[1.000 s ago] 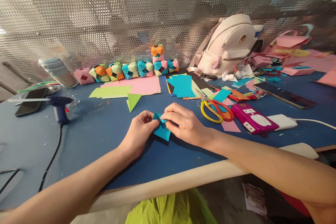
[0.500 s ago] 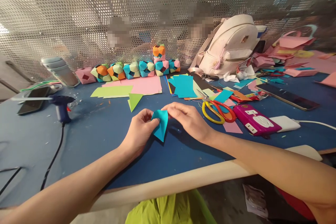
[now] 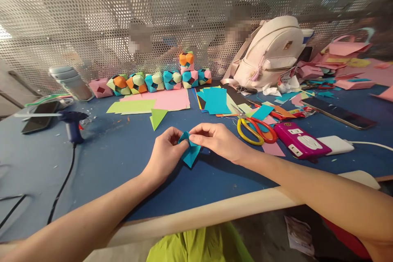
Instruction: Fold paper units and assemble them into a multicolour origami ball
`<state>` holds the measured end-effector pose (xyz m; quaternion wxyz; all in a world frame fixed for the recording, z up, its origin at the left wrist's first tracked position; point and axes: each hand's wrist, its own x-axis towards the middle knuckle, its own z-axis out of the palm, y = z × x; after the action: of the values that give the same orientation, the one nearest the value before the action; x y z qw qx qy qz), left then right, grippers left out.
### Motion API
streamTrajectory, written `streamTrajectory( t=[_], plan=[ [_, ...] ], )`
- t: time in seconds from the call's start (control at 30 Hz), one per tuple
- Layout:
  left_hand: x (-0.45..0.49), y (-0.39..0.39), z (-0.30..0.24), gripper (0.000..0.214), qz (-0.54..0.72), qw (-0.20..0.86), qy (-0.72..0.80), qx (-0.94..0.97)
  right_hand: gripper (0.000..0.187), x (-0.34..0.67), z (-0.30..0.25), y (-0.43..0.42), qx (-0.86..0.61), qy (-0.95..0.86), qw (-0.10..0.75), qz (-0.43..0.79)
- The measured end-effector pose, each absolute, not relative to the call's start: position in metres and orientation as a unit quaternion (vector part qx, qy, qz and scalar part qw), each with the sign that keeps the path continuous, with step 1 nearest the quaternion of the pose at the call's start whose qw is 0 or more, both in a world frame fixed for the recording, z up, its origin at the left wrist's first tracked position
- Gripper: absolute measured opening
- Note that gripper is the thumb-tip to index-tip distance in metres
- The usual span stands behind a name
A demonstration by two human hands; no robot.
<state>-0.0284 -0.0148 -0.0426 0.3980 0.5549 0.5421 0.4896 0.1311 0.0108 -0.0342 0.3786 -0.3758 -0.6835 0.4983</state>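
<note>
Between my two hands, above the near middle of the blue table, is a folded piece of blue paper [image 3: 190, 157] with its point toward me. My left hand [image 3: 166, 149] pinches its left side between thumb and fingers. On its upper right edge the thumb and fingertips of my right hand [image 3: 219, 141] press together. My fingers hide part of the folds. Just beyond the hands lies a folded green paper piece [image 3: 158, 118], beside green paper strips [image 3: 132, 106] and pink sheets [image 3: 173, 99].
A glue gun [image 3: 72, 125] stands at left, its cord trailing forward. Yellow and red scissors [image 3: 250, 131], a purple power bank [image 3: 302, 141] and a phone [image 3: 339, 112] lie right. Behind are folded paper balls [image 3: 154, 82], a bottle [image 3: 70, 83] and a backpack [image 3: 270, 55].
My right hand has closed onto the blue paper's right edge, where its fingers were looser before. The paper is now folded more narrowly at the top and opens wider on the right.
</note>
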Motion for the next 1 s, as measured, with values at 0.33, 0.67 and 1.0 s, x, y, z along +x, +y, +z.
streamTrajectory(
  t=[0.33, 0.67, 1.0],
  plan=[
    [-0.0290, -0.0131, -0.0429, 0.009, 0.463, 0.366, 0.556, 0.585, 0.018, 0.1332, -0.0377, 0.0141, -0.383, -0.730, 0.380, 0.420],
    [-0.0285, -0.0136, -0.0431, 0.010, 0.459, 0.383, 0.550, 0.583, 0.017, 0.1336, -0.0382, 0.0135, -0.404, -0.719, 0.400, 0.399],
    [-0.0314, -0.0099, -0.0450, 0.014, 0.501, 0.434, 0.538, 0.520, 0.025, 0.1359, -0.0359, 0.0148, -0.389, -0.731, 0.377, 0.416]
  ],
)
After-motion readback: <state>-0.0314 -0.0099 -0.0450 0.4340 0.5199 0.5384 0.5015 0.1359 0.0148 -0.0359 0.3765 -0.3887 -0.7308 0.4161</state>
